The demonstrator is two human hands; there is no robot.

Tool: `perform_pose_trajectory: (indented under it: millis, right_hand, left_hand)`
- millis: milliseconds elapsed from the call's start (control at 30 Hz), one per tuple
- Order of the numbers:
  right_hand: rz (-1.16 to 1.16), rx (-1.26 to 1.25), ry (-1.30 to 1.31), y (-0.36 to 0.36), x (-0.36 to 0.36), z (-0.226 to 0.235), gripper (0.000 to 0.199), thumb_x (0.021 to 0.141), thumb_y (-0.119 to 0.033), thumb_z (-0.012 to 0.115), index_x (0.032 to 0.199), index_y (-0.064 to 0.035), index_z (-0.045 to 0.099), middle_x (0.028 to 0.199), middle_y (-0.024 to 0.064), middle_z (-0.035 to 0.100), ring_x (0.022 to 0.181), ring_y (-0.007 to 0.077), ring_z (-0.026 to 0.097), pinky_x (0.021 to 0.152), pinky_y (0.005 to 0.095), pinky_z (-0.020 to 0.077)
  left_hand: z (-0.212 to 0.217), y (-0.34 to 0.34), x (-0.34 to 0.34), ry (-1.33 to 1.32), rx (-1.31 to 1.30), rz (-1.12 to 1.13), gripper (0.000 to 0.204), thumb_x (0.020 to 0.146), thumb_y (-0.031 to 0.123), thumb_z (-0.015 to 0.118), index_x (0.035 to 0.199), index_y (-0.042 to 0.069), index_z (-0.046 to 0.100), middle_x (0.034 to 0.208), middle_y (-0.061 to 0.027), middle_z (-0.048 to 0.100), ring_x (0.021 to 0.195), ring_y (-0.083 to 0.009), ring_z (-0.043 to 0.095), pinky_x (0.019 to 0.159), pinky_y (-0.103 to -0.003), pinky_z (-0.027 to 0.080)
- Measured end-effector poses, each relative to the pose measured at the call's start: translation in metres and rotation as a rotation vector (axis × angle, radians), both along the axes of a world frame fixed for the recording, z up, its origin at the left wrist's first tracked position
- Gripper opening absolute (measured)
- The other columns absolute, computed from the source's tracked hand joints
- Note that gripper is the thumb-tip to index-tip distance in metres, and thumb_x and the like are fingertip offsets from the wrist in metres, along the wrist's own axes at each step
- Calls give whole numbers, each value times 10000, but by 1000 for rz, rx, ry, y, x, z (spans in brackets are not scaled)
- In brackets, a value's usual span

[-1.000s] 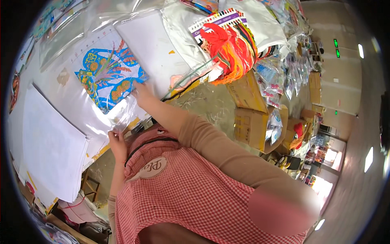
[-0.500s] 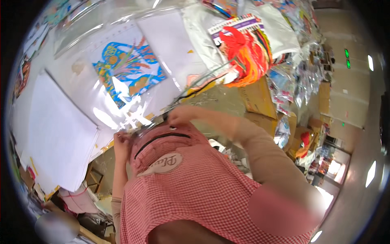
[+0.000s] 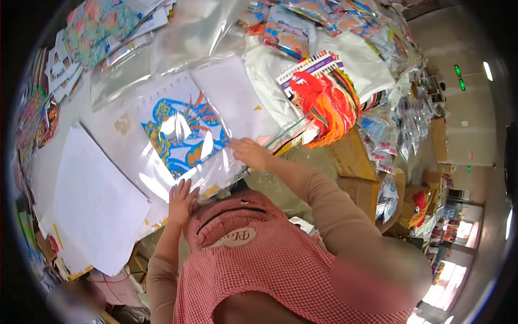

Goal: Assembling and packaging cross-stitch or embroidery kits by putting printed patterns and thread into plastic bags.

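While both hands press flat on the clear bag [image 3: 210, 173], the left hand [image 3: 181, 201] at seven o'clock and the right hand [image 3: 249, 153] at three o'clock, the picture [image 3: 181, 135] sits inside; this looks like smoothing, so the flap may need careful closing

Pale desk [image 3: 51, 156] is carrying nearly everything here, w/ edge curving along the lower left. Thick stack of white sheets [image 3: 94, 202] is lying on its near-left part. Just beside that, a blue-and-orange picture in a clear plastic sleeve [image 3: 181, 135] is sitting mid-desk, glare running across it. Empty clear bags [image 3: 178, 43] are lying further back. Colourful printed sheets [image 3: 100, 19] are piling up at far left. Bundle of red and orange threads [image 3: 324, 105] w/ a striped card is resting toward the right, on white fabric [image 3: 361, 65].
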State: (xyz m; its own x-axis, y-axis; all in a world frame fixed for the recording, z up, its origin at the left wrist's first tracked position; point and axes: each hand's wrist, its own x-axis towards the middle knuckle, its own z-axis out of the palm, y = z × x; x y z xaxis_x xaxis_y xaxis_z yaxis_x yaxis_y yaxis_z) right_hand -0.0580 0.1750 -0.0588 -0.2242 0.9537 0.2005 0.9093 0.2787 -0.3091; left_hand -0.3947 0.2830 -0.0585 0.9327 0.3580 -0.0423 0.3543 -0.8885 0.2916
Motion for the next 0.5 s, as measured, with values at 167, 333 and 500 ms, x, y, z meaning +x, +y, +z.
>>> perform_pose_trajectory:
  millis: [167, 333, 500]
  right_hand:
    - [-706, -522, 651, 24, -8, 29, 214, 871, -261, 519, 904, -54, 561, 856, 159, 645, 848, 326, 623, 730, 454, 465]
    - [-891, -530, 687, 32, -36, 37, 329, 826, -351, 565, 901, -31, 560, 774, 170, 640, 766, 344, 631, 684, 443, 481]
    - [-1029, -320, 851, 24, -47, 44, 529, 788, -459, 638, 1108, -39, 598, 938, 210, 644, 867, 336, 634, 756, 396, 483]
  left_hand:
    - [-47, 42, -47, -361, -1213, 949, 470, 951, 483, 400, 959, 66, 617, 767, -57, 631, 734, -227, 610, 713, -384, 494]
    - [-54, 45, -79, -541, -2148, 854, 552, 967, 529, 310, 905, 73, 613, 631, -29, 567, 584, -196, 558, 550, -358, 493]
    - [49, 37, 0, -269, -2022, 1307, 469, 968, 494, 349, 1033, 111, 613, 793, -28, 653, 550, -208, 595, 515, -341, 539]
